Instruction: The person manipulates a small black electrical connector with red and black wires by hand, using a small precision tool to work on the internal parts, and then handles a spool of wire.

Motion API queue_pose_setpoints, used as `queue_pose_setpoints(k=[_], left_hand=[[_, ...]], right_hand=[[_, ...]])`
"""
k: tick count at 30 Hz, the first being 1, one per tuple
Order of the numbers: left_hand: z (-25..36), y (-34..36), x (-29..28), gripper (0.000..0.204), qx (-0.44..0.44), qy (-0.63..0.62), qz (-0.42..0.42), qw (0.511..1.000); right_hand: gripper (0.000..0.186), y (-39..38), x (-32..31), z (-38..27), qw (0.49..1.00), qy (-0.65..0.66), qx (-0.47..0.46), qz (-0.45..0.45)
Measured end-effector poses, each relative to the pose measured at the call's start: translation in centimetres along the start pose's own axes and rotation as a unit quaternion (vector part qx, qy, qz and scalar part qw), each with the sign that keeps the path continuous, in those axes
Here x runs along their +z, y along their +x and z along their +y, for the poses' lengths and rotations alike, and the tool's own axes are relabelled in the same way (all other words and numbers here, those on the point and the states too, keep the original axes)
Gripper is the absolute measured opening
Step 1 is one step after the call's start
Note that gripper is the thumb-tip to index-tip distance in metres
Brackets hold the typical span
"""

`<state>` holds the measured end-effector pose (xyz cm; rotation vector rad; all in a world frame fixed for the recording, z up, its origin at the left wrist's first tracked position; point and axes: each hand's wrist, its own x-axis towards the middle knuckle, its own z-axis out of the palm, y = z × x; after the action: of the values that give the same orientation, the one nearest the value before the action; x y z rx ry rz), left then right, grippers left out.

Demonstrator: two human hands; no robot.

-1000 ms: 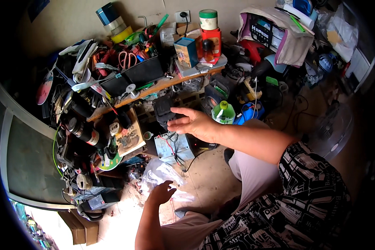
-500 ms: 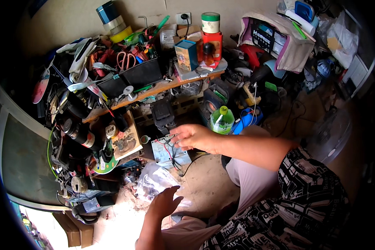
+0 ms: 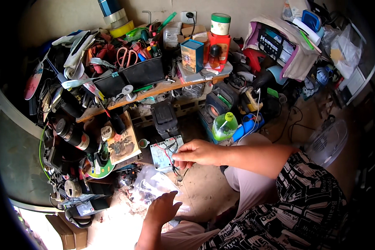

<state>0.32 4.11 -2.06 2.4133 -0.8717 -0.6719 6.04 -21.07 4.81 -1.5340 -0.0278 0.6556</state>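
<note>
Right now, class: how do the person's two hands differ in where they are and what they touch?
The right hand reaches forward to the pale circuit board, fingertips pinching at its wires; the left hand lies nearer the body, fingers spread over the clear plastic bag. Both are bare and work low over the dusty floor.

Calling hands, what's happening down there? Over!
Right hand pinching wires on the pale circuit board. Left hand resting on clear plastic bag. Clutter all around, nothing between them.
</note>
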Motion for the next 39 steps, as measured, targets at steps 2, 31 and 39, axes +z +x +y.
queue_pose_setpoints(k=[2,31,39], left_hand=[[-0.5,0.4,0.1,0.044,0.007,0.003,0.005,1.000],[1.5,4.1,-2.7,0.067,0.039,-0.012,0.064,0.997],[1.4,4.2,-2.6,0.087,0.026,-0.023,0.055,0.998]], right_hand=[[0.027,0.6,-0.1,0.5,1.000,-0.016,-0.017,-0.006],[0.025,1.9,-0.5,1.9,0.934,-0.330,-0.132,-0.030],[0.023,1.4,-0.5,1.0,0.933,-0.346,-0.097,-0.008]])
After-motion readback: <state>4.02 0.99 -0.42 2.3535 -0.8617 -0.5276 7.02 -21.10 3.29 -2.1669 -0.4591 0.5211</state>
